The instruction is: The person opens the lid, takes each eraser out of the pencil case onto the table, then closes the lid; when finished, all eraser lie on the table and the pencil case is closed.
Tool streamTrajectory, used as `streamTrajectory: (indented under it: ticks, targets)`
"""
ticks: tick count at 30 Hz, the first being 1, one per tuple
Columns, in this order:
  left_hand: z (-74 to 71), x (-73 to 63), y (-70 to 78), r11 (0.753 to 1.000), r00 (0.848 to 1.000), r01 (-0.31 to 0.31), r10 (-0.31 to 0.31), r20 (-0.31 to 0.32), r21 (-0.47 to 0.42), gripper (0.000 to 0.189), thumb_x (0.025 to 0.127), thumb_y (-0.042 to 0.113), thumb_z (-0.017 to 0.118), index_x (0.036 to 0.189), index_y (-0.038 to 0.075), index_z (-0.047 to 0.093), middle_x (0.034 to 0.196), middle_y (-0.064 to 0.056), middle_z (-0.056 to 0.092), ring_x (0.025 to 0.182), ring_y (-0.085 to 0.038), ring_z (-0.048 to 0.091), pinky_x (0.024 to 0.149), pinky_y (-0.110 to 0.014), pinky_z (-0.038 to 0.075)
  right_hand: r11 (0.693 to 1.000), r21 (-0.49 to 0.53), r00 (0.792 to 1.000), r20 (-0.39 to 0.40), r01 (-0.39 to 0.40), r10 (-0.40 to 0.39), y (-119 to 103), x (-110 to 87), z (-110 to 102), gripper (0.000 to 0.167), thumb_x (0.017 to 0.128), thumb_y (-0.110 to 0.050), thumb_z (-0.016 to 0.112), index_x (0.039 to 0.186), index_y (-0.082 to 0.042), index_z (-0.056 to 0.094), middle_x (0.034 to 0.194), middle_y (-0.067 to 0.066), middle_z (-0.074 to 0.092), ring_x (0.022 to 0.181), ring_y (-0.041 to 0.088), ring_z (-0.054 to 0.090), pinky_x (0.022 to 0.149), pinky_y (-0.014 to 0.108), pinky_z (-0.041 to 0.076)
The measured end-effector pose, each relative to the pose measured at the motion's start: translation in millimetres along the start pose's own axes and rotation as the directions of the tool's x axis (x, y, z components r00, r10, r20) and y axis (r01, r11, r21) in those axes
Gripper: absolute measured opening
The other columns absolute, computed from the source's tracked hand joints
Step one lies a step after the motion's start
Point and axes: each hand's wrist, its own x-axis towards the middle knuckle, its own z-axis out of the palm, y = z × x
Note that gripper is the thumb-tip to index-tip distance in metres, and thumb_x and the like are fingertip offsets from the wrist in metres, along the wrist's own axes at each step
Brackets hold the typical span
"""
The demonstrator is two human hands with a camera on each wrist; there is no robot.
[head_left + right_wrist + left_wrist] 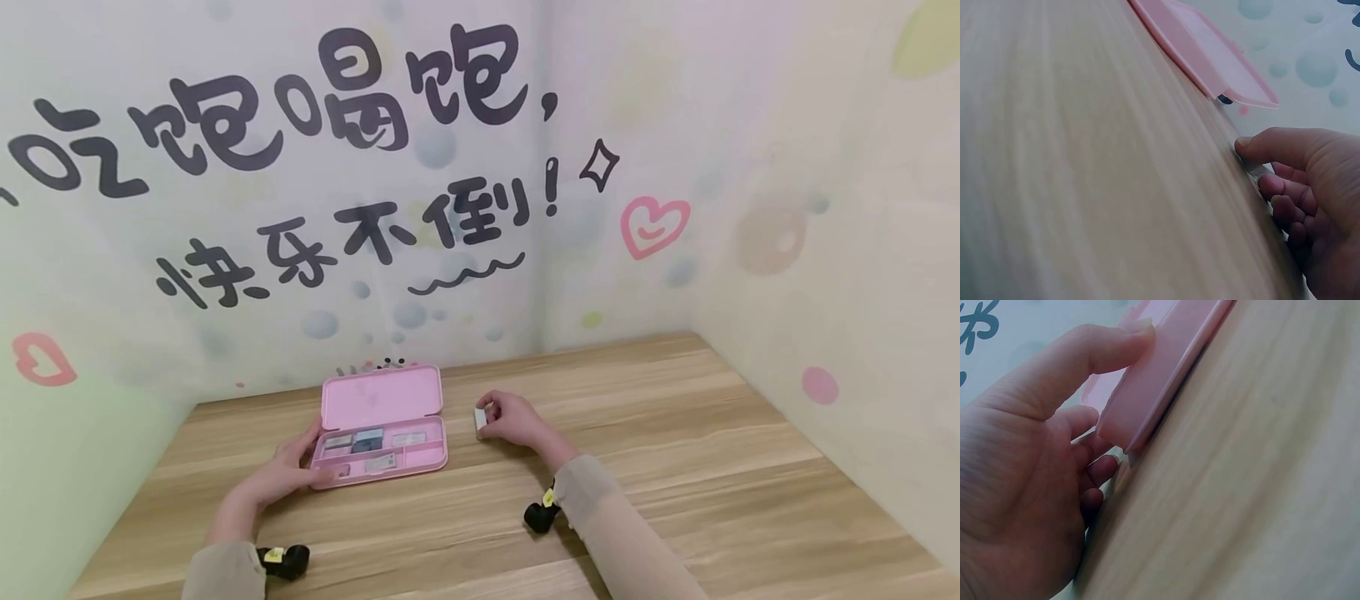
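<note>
1. From the head, we saw the pink case [382, 398] on the bench [675, 467], lid up, with little blocks [368, 440] inside. The left hand [281, 477] held its left end. To its right, apart, the right hand [512, 419] pinched a small white block [480, 420].
2. From the left wrist, we saw that grip partly closed, thumb on the case's front, fingers curled by its end.
3. From the right wrist, we saw that grip nearly closed on the block, low by the bench.
</note>
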Motion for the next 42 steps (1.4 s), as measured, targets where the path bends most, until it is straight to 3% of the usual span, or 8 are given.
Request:
streamTrajectory:
  ticks: [17, 24, 30, 33, 36, 42]
  targets:
    - [1.0, -2.4, 2.1, 1.000, 1.000, -0.019, 0.019, -0.006, 0.000, 0.109, 0.081, 0.042, 0.075, 0.157, 0.017, 0.000, 0.159, -0.024, 0.004, 0.138, -0.050, -0.001, 0.100, -0.077, 0.007, 1.000, -0.010, 1.000, 0.009, -0.010, 0.010, -3.9, -3.3, 1.0, 0.038, 0.076, -0.012, 0.082, 0.108, -0.004, 0.062, 0.073, 0.000, 0.054, 0.064, 0.012, 0.048, 0.061, 0.027, 0.042]
    - [1.4, -0.9, 4.0, 1.000, 1.000, -0.012, 0.012, -0.008, -0.003, 0.109, 0.081, 0.044, 0.074, 0.157, 0.019, 0.000, 0.159, -0.023, 0.004, 0.139, -0.051, -0.003, 0.100, -0.077, 0.004, 0.999, 0.023, 1.000, 0.009, -0.026, 0.025, -4.8, -1.5, -4.6, 0.049, 0.074, -0.012, 0.082, 0.116, -0.001, 0.059, 0.076, 0.002, 0.057, 0.067, 0.013, 0.051, 0.062, 0.027, 0.045]
    - [1.3, -1.0, 3.5, 1.000, 1.000, -0.008, 0.007, -0.010, -0.001, 0.109, 0.081, 0.043, 0.074, 0.157, 0.017, 0.000, 0.159, -0.023, 0.004, 0.139, -0.051, -0.004, 0.100, -0.077, 0.005, 0.997, -0.017, 0.996, 0.043, 0.080, -0.079, -20.9, 9.5, -14.0, 0.040, 0.081, -0.013, 0.077, 0.117, -0.004, 0.063, 0.083, 0.002, 0.058, 0.073, 0.015, 0.052, 0.063, 0.028, 0.045]
    - [1.2, -1.1, 3.8, 1.000, 1.000, -0.009, 0.009, -0.012, 0.000, 0.109, 0.081, 0.043, 0.074, 0.157, 0.017, 0.001, 0.159, -0.023, 0.004, 0.138, -0.051, -0.004, 0.100, -0.077, 0.005, 0.981, -0.056, 0.976, 0.124, 0.187, -0.179, -35.8, 17.5, -17.7, 0.029, 0.084, -0.012, 0.075, 0.112, -0.009, 0.069, 0.089, 0.003, 0.061, 0.078, 0.015, 0.052, 0.065, 0.029, 0.045]
    - [0.8, -2.0, 4.5, 1.000, 1.000, -0.006, 0.006, -0.014, 0.001, 0.109, 0.081, 0.042, 0.074, 0.157, 0.016, 0.001, 0.159, -0.023, 0.004, 0.138, -0.051, -0.004, 0.100, -0.077, 0.005, 0.953, -0.078, 0.936, 0.228, 0.293, -0.269, -51.0, 27.8, -16.4, 0.023, 0.085, -0.011, 0.074, 0.107, -0.013, 0.072, 0.094, 0.004, 0.064, 0.078, 0.015, 0.052, 0.065, 0.028, 0.044]
    - [1.3, -4.1, 3.4, 1.000, 1.000, -0.017, 0.017, -0.018, 0.004, 0.108, 0.081, 0.040, 0.075, 0.157, 0.015, 0.002, 0.159, -0.024, 0.005, 0.138, -0.051, -0.003, 0.100, -0.076, 0.005, 0.890, -0.201, 0.854, 0.426, 0.410, -0.297, -74.4, 47.4, -0.6, 0.029, 0.086, -0.008, 0.070, 0.113, -0.019, 0.073, 0.103, -0.004, 0.065, 0.087, 0.012, 0.055, 0.073, 0.023, 0.046]
